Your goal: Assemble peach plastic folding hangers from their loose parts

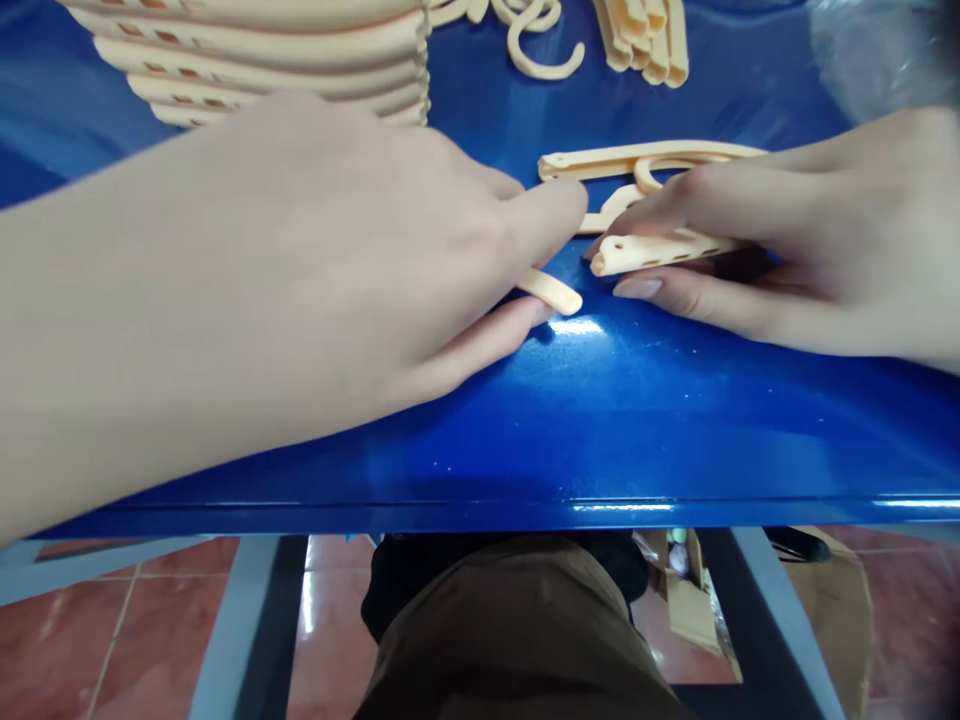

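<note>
My left hand (420, 250) is closed on a cream plastic strip; only its flat, rounded end (556, 294) shows past the fingertips. My right hand (780, 240) pinches a slotted cream plastic hanger arm (637, 252) between thumb and fingers, its holed end pointing toward my left hand. The two held pieces are apart. Just behind the right fingers lie another long hanger arm (592, 163) and a curved cream piece (616, 207), both partly covered by the hand.
A stack of curved, slotted cream pieces (262, 50) stands at the back left. Loose plastic hooks (546, 70) and a bundle of hanger arms (654, 50) lie at the back. Clear plastic film (877, 60) is at the far right. The blue table's front edge (480, 515) runs before my lap.
</note>
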Demonstrator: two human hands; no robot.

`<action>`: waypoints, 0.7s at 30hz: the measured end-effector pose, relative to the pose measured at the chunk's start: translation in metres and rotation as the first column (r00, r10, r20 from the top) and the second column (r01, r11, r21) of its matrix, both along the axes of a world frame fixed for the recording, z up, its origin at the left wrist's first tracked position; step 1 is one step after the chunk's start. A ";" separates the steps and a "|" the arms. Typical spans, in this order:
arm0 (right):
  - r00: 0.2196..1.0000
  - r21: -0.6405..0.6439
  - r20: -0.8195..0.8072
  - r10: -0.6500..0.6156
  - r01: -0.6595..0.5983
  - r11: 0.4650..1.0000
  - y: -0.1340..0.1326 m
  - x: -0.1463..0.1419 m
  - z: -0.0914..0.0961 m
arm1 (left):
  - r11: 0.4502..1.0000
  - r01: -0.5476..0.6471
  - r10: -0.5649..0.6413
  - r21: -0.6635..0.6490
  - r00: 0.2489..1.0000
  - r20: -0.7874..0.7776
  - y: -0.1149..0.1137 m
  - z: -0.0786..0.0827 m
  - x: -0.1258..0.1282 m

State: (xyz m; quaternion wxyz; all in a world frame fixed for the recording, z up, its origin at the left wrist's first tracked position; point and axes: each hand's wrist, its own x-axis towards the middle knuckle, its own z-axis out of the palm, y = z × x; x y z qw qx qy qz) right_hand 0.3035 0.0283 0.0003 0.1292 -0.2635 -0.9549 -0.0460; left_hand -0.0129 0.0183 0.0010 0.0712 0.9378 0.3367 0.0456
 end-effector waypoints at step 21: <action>0.994 0.058 -0.007 0.111 -0.110 0.992 0.002 -0.005 -0.004 | 0.998 0.009 -0.006 -0.056 0.999 0.043 -0.001 0.014 0.011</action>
